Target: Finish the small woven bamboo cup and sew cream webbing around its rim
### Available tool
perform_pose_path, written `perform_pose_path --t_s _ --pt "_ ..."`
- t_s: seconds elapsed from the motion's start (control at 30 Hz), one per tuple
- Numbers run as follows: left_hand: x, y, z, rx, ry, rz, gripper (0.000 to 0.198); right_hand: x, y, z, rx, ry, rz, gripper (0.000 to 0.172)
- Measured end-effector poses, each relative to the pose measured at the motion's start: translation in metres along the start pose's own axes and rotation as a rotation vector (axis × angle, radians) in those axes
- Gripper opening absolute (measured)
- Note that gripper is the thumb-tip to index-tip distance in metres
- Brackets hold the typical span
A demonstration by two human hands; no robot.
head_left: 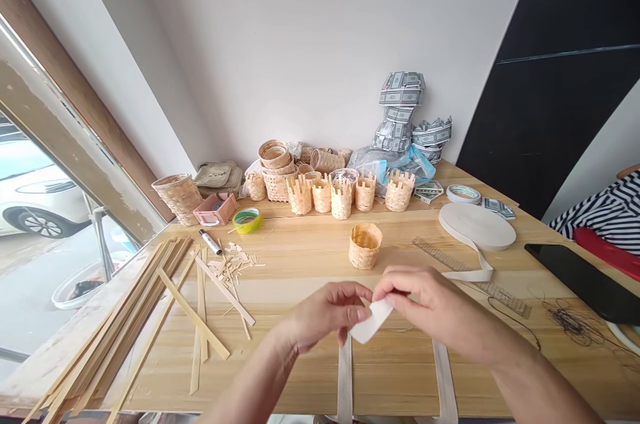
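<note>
1. Nearest me, two lengths of white webbing [345, 377] run off the bottom centre of the frame, so their lower ends are cut off.
2. Low in the centre, my left hand [327, 311] and right hand [433, 307] both pinch the folded webbing end [373, 322] between fingertips. The fingers hide how it is folded.
3. Just above them stands a small woven basket [365, 246], apart from both hands.
4. The webbing roll [477, 225] lies centre right. Its loose tail vanishes behind my right hand, and I cannot tell whether it joins the held piece.
5. The bamboo strips [130, 324] at lower left run out of frame.
6. A striped sleeve [607, 211] is cut off at the right edge.
</note>
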State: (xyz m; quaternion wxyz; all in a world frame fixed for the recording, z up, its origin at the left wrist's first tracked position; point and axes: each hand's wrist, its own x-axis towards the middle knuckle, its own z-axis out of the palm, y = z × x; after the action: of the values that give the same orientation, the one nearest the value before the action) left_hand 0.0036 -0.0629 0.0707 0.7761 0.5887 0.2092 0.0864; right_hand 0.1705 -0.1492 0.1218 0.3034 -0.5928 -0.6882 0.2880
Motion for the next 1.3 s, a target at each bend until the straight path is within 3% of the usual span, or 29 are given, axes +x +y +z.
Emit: perform_pose_path --t_s 0.1,0.2,0.4,0.57,0.77,0.9,1.0,1.3 --pt "-0.013 -0.021 0.017 -0.127 0.037 0.004 0.032 -0.012 -0.001 0.015 0.064 -0.018 0.026 0.022" --pt "-0.021 -0.029 0.025 -0.222 0.102 -0.008 0.033 -0.017 0.005 0.024 0.114 -0.008 0.062 0.021" --pt "-0.027 -0.016 0.022 -0.02 0.219 0.106 0.028 -0.021 0.009 0.027 0.134 0.043 0.104 0.017" --pt "-0.027 0.001 0.018 0.089 0.202 0.208 0.023 -0.017 0.012 0.021 0.188 0.106 0.119 0.015" --pt "0.011 0.024 0.007 0.381 0.273 0.283 0.012 -0.005 0.031 0.005 0.189 0.251 0.095 0.017" --pt "0.041 0.012 0.004 0.521 0.414 0.28 0.006 -0.001 0.056 0.002 0.091 0.346 0.131 0.016" --pt "0.052 0.0 0.004 0.517 0.413 0.284 0.008 0.002 0.071 0.001 0.05 0.369 0.15 0.016" --pt "0.078 0.01 -0.007 0.605 0.636 0.35 0.019 0.054 0.089 -0.02 -0.125 0.384 -0.076 0.017"
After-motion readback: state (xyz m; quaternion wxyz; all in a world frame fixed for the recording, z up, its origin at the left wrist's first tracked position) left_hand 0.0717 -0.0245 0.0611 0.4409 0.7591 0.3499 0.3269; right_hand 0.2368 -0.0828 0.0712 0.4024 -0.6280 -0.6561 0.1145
